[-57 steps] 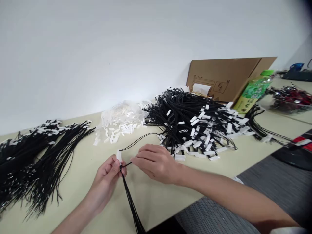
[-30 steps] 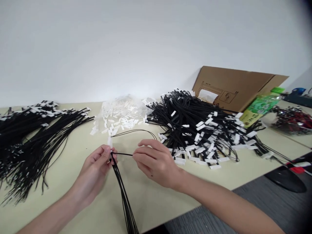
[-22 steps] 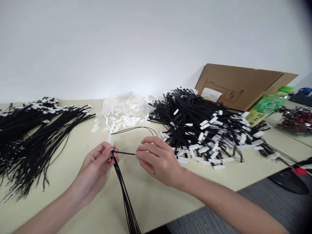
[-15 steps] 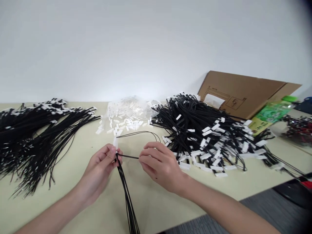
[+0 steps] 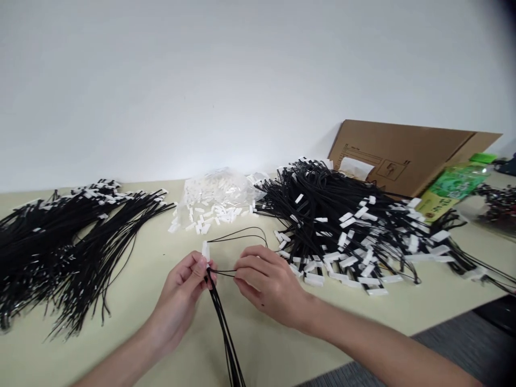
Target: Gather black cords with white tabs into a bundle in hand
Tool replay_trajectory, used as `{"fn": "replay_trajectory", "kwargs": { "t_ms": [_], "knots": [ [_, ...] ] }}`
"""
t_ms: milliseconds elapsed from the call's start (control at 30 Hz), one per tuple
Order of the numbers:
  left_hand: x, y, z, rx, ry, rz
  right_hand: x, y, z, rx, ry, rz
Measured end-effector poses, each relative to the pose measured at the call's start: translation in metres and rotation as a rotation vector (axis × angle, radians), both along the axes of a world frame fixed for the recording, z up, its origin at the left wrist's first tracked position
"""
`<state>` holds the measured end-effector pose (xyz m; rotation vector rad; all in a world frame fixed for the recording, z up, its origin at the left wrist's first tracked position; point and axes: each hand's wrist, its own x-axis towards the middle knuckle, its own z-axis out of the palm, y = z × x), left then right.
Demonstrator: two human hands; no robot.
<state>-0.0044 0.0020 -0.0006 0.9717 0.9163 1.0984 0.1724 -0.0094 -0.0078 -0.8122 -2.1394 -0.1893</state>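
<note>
My left hand [image 5: 183,293] pinches a white connector [image 5: 206,251] between thumb and fingers. Several black wires [image 5: 226,336] run from it down past the front of the table. My right hand [image 5: 274,285] is closed on thin black wires [image 5: 224,272] that stretch across from the connector; its fingertips hide their ends. Behind the hands, a loop of thin black wire [image 5: 242,231] arches from the connector's upper end toward the right hand. Just beyond lie loose white connectors [image 5: 221,214], spilling from a clear plastic bag [image 5: 223,185].
Black wires with white ends [image 5: 44,231] are heaped at the left. To the right is a large pile of black wires with white connectors [image 5: 322,204]. A cardboard box [image 5: 403,156] leans behind it, beside a green-capped bottle [image 5: 455,185]. The pale table [image 5: 141,333] ends at the lower right.
The view has shifted, so everything on the table sits slightly lower and further right. My right hand is a little closer to the left, and two strands show between them.
</note>
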Motion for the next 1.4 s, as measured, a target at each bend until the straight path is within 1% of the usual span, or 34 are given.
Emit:
{"fn": "replay_trajectory", "kwargs": {
  "t_ms": [133,300,400,500,667,767,900,1033,1200,1300,1400],
  "knots": [
    [0.002,-0.002,0.002,-0.004,-0.007,-0.002,0.002,0.000,0.002,-0.016,-0.002,-0.005],
    [0.004,-0.004,0.000,-0.012,0.024,-0.016,0.011,0.004,0.006,0.034,0.055,0.010],
    [0.004,-0.005,0.000,-0.013,0.037,-0.032,0.015,0.005,0.009,0.079,0.006,0.060],
    [0.003,-0.004,0.000,-0.007,0.042,-0.052,0.016,0.004,0.013,0.105,-0.066,0.079],
    [0.002,-0.002,-0.002,0.028,0.102,-0.053,0.011,-0.001,0.014,0.057,-0.116,0.120],
    [0.000,-0.001,-0.005,0.082,0.160,-0.081,0.008,-0.003,0.012,0.044,-0.101,0.143],
    [0.000,0.000,-0.007,0.092,0.180,-0.112,0.005,-0.004,0.009,0.030,-0.097,0.150],
    [0.002,0.001,-0.004,0.046,0.134,-0.062,0.005,-0.003,0.009,0.013,-0.091,0.128],
    [-0.001,0.003,0.002,-0.079,-0.027,0.022,0.008,-0.003,0.010,-0.011,-0.072,0.101],
    [-0.003,0.005,0.003,-0.112,-0.089,0.037,0.009,-0.003,0.010,-0.021,-0.049,0.084],
    [-0.004,0.006,0.003,-0.116,-0.109,0.035,0.010,-0.001,0.010,-0.015,-0.022,0.056]
  ]
}}
